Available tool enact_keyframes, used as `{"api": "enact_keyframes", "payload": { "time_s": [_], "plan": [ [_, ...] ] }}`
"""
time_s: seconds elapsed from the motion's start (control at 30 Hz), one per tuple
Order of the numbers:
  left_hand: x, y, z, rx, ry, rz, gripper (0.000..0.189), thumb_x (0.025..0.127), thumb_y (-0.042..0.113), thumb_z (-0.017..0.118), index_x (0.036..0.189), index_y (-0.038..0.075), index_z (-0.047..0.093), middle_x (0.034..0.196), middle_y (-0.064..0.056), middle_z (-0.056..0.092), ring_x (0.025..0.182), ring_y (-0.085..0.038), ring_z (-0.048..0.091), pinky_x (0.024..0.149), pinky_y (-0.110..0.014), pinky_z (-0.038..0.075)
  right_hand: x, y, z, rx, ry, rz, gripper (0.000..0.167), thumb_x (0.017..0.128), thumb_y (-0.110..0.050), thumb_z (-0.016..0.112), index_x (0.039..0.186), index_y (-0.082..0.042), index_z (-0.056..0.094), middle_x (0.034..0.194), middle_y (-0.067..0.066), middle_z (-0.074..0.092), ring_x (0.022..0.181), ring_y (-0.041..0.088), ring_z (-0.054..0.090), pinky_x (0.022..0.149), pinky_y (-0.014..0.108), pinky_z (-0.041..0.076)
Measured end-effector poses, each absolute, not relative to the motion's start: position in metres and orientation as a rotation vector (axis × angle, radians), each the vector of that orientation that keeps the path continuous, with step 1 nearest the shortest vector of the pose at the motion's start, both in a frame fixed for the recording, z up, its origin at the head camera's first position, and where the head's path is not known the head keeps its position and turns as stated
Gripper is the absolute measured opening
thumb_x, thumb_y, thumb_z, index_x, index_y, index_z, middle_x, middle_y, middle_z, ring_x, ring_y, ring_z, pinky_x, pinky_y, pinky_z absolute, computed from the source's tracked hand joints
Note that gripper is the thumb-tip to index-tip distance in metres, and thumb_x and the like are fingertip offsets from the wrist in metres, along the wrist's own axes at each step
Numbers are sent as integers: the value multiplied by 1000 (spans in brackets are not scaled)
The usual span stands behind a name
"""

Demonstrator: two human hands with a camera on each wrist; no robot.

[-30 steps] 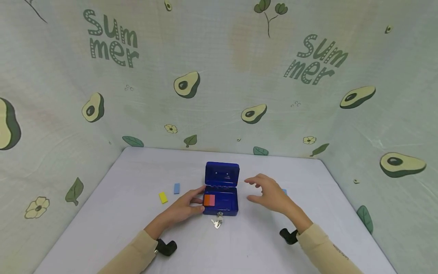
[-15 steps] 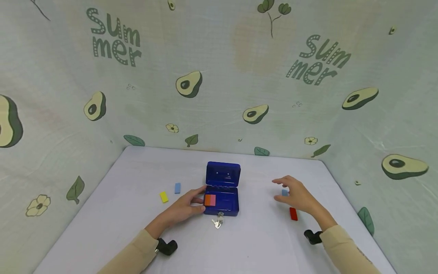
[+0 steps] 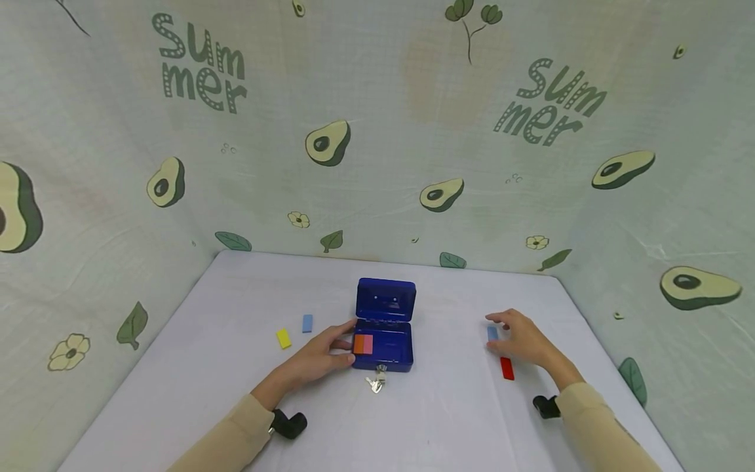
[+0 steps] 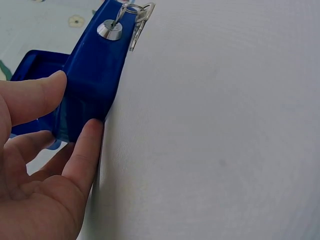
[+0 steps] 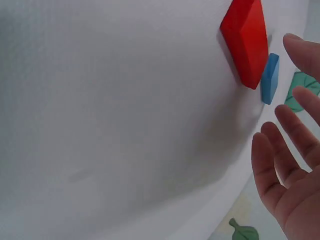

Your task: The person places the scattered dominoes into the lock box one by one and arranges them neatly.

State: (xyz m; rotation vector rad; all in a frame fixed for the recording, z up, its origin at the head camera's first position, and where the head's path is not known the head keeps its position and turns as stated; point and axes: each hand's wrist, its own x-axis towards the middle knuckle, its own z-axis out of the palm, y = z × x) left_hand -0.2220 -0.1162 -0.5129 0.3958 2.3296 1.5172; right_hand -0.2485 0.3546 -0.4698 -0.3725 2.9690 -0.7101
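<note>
A dark blue cash box stands with its lid raised at the back. Inside, an orange block and a pink block lie side by side at the left end. My left hand holds the box's left end, thumb at the front corner and fingers along the side. Keys hang from the front lock. Over on the right, my right hand hovers by a blue block, thumb and fingers spread apart. A red block lies just nearer than that blue one.
Left of the box, a yellow block and another blue block lie on the white table. A printed cloth with avocados rises behind the table and at both sides.
My right hand has moved right, from beside the box to the blue block, uncovering the red block. The left hand stays at the cash box.
</note>
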Motion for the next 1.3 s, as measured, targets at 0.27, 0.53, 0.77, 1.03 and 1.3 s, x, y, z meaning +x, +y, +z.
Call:
{"api": "enact_keyframes", "payload": {
  "time_s": [0.27,0.53,0.77,1.03,1.3],
  "plan": [
    [-221,-116,-513,381,2348,1497,77,99,30,76,166,35,38,166,-2,44,138,-28,55,114,-57,47,-249,360,-478,-374,2977,-711,56,89,-18,86,137,4,65,118,19,64,106,35,62,92,54,59],
    [-222,-116,-512,368,2332,1511,77,99,29,77,166,35,38,166,-2,43,138,-28,55,114,-57,47,-249,363,-479,-374,2989,-725,45,91,-13,82,131,4,69,118,19,66,106,35,62,95,57,58],
    [-223,-117,-513,389,2332,1507,79,99,31,77,166,32,37,166,-4,43,137,-29,55,115,-57,46,-249,365,-481,-388,2994,-732,43,91,-15,82,128,3,71,115,15,68,104,33,62,92,53,58],
    [-222,-117,-513,397,2334,1504,79,99,33,77,167,31,37,166,-5,43,138,-30,55,114,-58,47,-248,350,-474,-399,3007,-718,43,91,-19,84,129,-3,72,118,12,69,107,32,63,90,48,60],
    [-222,-116,-512,382,2347,1487,78,99,33,76,166,33,37,166,-4,43,138,-30,55,114,-58,47,-245,319,-455,-493,3030,-753,43,90,-16,86,128,-1,73,114,9,70,104,31,64,87,43,61]
  ]
}}
